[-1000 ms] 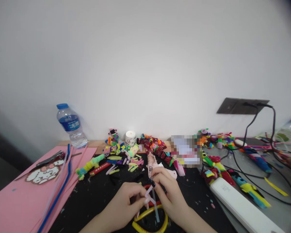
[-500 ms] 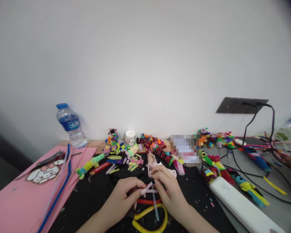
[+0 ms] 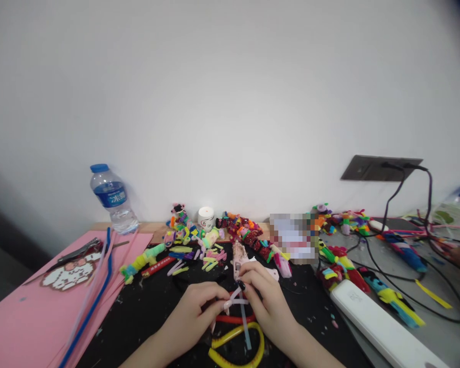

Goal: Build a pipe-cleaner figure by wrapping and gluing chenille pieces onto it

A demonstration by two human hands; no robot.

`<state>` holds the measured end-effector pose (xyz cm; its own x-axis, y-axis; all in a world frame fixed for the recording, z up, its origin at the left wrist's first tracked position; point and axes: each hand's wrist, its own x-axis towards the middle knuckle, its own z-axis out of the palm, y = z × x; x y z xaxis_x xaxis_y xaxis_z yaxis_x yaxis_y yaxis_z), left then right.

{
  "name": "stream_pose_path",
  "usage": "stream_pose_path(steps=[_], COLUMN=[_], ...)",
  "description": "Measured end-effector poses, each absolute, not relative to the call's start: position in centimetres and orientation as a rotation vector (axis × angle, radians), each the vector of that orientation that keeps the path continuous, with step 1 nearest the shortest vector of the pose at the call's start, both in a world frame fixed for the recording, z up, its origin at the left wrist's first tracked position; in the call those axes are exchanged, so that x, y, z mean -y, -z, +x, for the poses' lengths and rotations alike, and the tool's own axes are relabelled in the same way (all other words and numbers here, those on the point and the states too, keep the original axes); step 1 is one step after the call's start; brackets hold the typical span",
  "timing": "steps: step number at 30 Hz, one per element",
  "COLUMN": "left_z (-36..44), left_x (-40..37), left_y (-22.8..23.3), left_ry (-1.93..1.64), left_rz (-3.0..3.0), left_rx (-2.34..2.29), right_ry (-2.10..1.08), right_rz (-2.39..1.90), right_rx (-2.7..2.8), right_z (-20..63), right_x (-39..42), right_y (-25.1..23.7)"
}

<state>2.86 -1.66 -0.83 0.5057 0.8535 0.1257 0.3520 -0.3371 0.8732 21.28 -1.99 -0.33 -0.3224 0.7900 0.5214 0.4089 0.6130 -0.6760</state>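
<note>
1. Pink pipe cleaner (image 3: 238, 301) lies crosswise between both hands, above the yellow loop (image 3: 237, 345)
2. Left hand (image 3: 193, 314) pinches its left end (fingertips closed)
3. Right hand (image 3: 266, 301) pinches the crossing, equally near

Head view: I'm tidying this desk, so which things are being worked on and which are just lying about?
In hand:
left hand
right hand
pale pipe cleaner, pinched between both
yellow hoop under the hands

Lying about:
water bottle
pink foam sheets
blue pipe cleaner
white power strip
</note>
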Motion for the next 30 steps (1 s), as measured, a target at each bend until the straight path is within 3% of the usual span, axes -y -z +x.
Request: stream_pose_path(steps=[13, 23, 30], left_z=[2.8, 1.9, 1.4], left_x=[1.7, 0.6, 0.2], left_y=[0.1, 1.3, 1.1], left_ry=[-0.773, -1.072, -1.129], left_rz=[2.007, 1.727, 1.635], left_rx=[-1.013, -1.268, -1.299], right_ry=[-0.591, -0.148, -0.071], right_rz=[-0.959, -1.448, -1.611], right_rx=[1.938, 1.907, 2.038], right_z=[21.4, 23.1, 23.8], right_x=[1.8, -0.1, -0.5], right_y=[0.4, 1.5, 3.1])
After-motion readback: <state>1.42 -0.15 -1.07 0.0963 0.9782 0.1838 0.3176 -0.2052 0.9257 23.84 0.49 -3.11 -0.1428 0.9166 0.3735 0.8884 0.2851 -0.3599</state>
